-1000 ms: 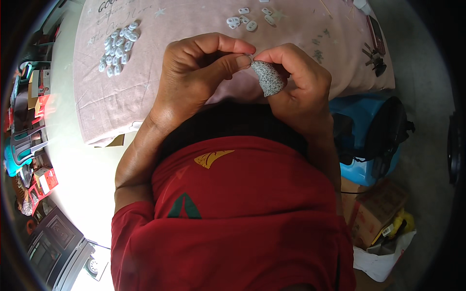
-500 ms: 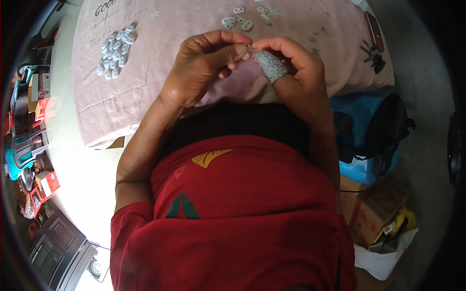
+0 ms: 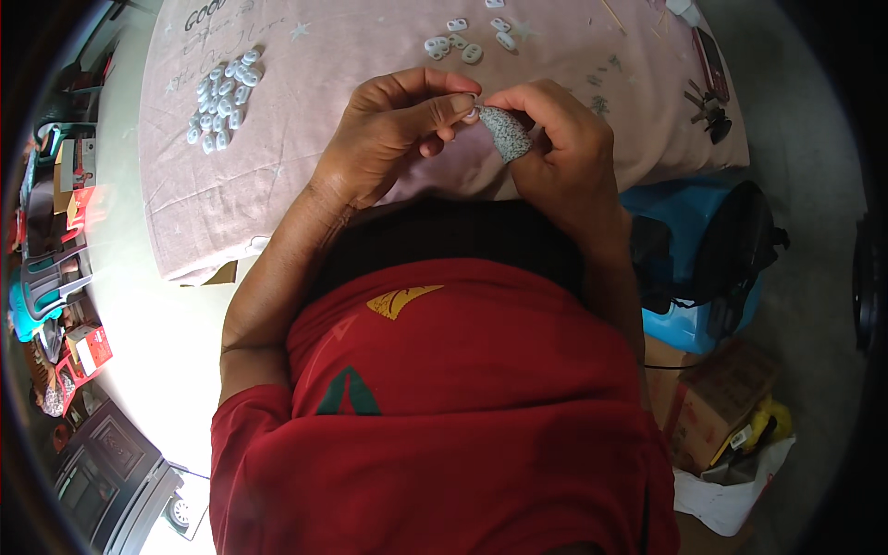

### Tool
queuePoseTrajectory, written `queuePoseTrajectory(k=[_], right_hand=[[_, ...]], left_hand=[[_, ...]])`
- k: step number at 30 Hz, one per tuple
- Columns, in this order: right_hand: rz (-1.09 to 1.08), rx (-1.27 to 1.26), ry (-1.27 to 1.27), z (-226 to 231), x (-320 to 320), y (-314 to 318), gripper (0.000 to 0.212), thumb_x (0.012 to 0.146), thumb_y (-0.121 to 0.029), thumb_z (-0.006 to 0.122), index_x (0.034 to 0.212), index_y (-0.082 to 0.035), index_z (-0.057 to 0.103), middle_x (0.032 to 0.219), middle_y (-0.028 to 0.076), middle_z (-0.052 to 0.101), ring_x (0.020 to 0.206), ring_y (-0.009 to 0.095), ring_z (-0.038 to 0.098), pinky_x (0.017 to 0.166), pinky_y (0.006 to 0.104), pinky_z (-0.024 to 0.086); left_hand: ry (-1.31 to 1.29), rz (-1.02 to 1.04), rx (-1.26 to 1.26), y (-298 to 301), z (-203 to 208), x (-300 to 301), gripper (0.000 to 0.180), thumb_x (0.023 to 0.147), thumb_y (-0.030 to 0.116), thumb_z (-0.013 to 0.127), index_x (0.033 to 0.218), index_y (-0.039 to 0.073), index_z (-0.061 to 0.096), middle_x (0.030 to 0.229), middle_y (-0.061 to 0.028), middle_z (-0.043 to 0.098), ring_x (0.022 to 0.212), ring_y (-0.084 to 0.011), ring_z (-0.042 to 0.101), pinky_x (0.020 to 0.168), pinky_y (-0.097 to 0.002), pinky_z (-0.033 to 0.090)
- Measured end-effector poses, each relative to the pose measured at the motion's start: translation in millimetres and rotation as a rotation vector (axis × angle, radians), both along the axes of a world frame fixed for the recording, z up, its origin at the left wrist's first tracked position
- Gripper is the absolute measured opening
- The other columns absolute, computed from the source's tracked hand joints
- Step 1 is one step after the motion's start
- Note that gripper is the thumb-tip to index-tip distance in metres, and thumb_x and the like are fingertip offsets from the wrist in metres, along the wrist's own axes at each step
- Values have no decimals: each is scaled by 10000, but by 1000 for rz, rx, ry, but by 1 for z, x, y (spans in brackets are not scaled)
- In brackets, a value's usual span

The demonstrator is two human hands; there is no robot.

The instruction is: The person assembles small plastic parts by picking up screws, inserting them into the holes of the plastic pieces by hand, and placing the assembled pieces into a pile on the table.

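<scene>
My left hand (image 3: 393,129) and my right hand (image 3: 569,148) meet fingertip to fingertip above the table's near edge. Thumb and index finger of the left are pinched together at a tiny pale piece, mostly hidden by the fingers. The right hand's fingers curl in against the same spot. A grey speckled fabric sleeve (image 3: 506,135) covers the right thumb. Beyond the hands lie a few white oval pieces with two dark spots each (image 3: 473,53). Left of them, many similar white pieces (image 3: 225,104) are gathered in a loose cluster.
A pink printed cloth (image 3: 277,176) covers the table. At its right lie keys (image 3: 712,116), a dark phone-like object (image 3: 710,63) and small dark bits (image 3: 599,104). A blue plastic stool (image 3: 689,319) with a black bag (image 3: 740,240) stands right, above cardboard boxes (image 3: 721,398).
Both hands have shifted slightly nearer to me, still meeting at the fingertips. The right hand has turned a little and its index finger is bent more. The pieces on the cloth lie as before.
</scene>
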State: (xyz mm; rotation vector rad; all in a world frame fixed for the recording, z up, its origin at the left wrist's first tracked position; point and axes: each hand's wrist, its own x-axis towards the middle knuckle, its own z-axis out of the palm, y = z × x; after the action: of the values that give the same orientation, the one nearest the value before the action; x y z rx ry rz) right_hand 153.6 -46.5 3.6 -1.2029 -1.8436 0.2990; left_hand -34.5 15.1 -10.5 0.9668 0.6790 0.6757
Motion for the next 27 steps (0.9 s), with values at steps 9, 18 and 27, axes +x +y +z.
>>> queuePoseTrajectory(k=[9,18,27], right_hand=[[-19,74,-94,-7,-2,-1,237,709,83,598,921,-23,607,791,119,592,691,273,604,598,321,469],[-38,34,-43,-4,-4,-6,229,725,82,613,928,-26,611,793,96,595,679,238,602,590,306,464],[-28,182,-79,-12,-5,-1,212,717,76,616,906,-21,618,773,114,599,689,281,608,605,328,479]], left_hand=[[8,10,50,-2,-3,1,166,878,63,666,1030,-3,679,829,-27,664,677,-40,564,557,-166,441],[14,-3,67,-3,-2,-1,182,887,69,655,1055,2,679,843,-32,676,708,-51,599,598,-172,468],[21,1,53,-4,-5,-2,181,893,74,654,1057,1,676,842,-43,678,713,-63,619,613,-178,495]])
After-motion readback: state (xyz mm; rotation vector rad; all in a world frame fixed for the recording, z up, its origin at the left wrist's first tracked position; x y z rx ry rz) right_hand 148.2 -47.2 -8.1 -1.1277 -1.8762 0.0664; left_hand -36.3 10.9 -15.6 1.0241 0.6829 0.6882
